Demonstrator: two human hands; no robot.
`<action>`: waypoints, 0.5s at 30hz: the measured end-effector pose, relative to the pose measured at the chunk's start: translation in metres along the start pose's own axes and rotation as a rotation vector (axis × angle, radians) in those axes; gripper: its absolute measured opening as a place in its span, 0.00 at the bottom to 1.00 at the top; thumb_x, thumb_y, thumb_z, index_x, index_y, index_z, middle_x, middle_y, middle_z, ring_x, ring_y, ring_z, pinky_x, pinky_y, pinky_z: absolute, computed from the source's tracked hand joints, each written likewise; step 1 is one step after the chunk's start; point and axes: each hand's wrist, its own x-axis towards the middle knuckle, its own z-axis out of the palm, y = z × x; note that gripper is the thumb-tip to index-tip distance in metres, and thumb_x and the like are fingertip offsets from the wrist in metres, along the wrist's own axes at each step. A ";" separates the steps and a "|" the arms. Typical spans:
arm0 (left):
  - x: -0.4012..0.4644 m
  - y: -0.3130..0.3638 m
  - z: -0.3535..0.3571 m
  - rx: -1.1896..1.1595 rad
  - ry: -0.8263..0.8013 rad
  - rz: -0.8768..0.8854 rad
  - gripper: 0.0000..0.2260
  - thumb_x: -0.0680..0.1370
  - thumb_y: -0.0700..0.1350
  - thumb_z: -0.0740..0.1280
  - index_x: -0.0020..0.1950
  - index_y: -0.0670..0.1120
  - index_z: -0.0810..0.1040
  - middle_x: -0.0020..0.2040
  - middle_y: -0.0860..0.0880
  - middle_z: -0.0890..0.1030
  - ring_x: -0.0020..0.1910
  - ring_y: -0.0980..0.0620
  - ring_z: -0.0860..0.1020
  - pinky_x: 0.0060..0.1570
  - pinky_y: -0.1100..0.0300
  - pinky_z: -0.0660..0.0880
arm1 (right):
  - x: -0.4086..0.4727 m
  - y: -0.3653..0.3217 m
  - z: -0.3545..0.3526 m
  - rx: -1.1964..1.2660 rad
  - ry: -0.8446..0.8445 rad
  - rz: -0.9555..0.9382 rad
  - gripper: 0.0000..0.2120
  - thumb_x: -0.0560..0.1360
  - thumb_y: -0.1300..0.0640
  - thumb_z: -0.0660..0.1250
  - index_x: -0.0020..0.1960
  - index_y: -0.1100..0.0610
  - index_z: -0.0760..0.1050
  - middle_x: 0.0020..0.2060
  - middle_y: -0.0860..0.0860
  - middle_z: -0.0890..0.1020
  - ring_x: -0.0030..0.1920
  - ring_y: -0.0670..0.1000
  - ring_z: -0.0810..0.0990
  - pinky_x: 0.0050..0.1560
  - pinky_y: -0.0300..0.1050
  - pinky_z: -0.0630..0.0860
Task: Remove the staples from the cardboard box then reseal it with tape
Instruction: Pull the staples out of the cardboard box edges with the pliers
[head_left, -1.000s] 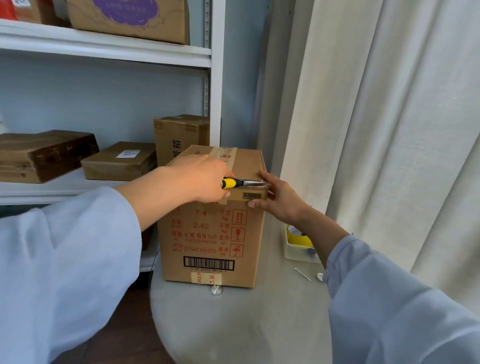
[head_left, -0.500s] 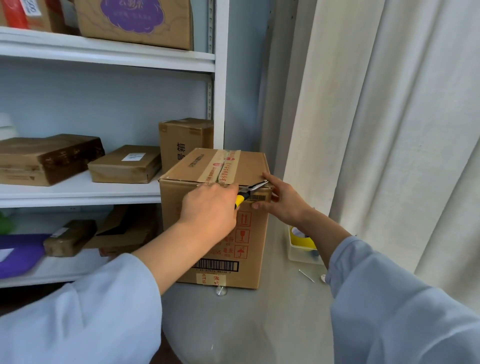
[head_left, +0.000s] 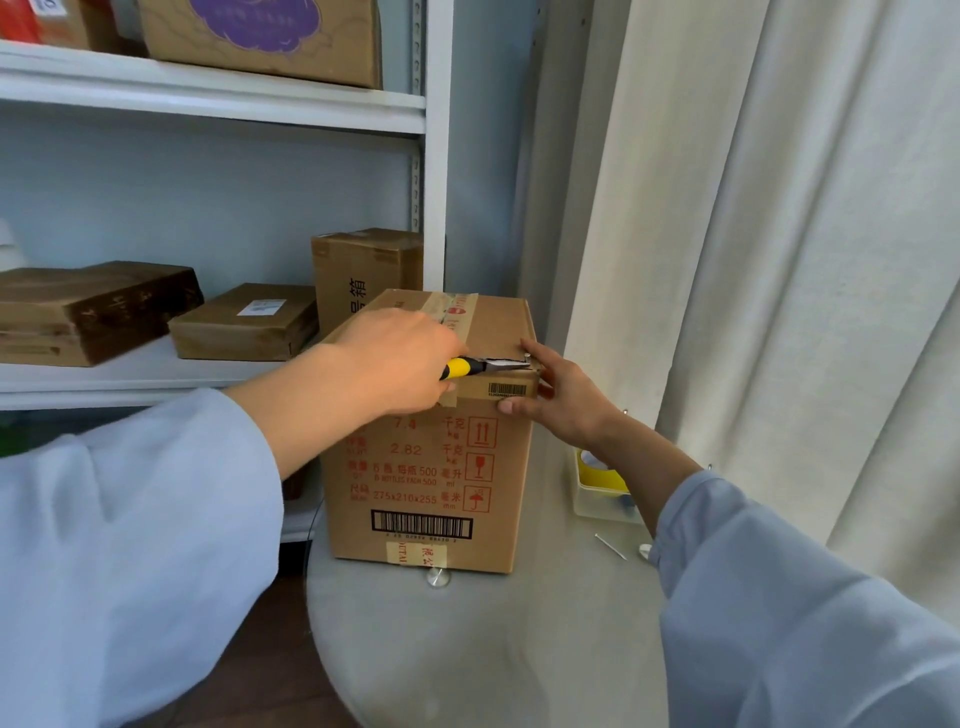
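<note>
Since half a second ago the left hand has risen from the box's front face to its top front edge, and the pliers now lie nearly level instead of angled upward. Going from the left, a white shelf unit carries a dark flat parcel, a flat brown parcel with a white label and a small upright carton. Next, the cardboard box stands upright on the round grey table, its flaps closed and a strip of tape along the top; its contents are hidden. The left hand's fingers are curled around the yellow pliers handles, and the metal tips reach the top front right corner of the box. The right hand holds that corner, thumb on the front face and fingers over the top edge. Further right, a small pale tray on the table holds a yellow roll, partly hidden by the right forearm. A loose metal pin lies on the table just in front of the tray.
</note>
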 end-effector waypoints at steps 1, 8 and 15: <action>-0.001 0.002 0.002 -0.015 -0.008 -0.009 0.15 0.79 0.53 0.61 0.66 0.57 0.72 0.58 0.49 0.78 0.51 0.48 0.77 0.36 0.59 0.71 | 0.000 0.000 0.000 0.004 -0.001 0.003 0.40 0.73 0.55 0.72 0.78 0.48 0.54 0.71 0.52 0.68 0.72 0.56 0.67 0.70 0.59 0.66; -0.012 0.022 0.011 -0.022 0.046 -0.134 0.16 0.79 0.47 0.62 0.66 0.54 0.72 0.59 0.46 0.78 0.52 0.45 0.77 0.37 0.57 0.70 | -0.001 0.001 0.001 0.012 0.004 0.014 0.40 0.73 0.57 0.72 0.77 0.47 0.54 0.71 0.52 0.68 0.71 0.56 0.67 0.71 0.59 0.65; -0.027 0.055 0.022 -0.024 0.084 -0.281 0.14 0.78 0.41 0.60 0.64 0.48 0.70 0.53 0.46 0.79 0.51 0.44 0.79 0.35 0.56 0.67 | -0.001 0.000 0.001 -0.001 0.018 -0.009 0.41 0.72 0.59 0.73 0.77 0.50 0.54 0.68 0.51 0.72 0.69 0.53 0.69 0.71 0.54 0.66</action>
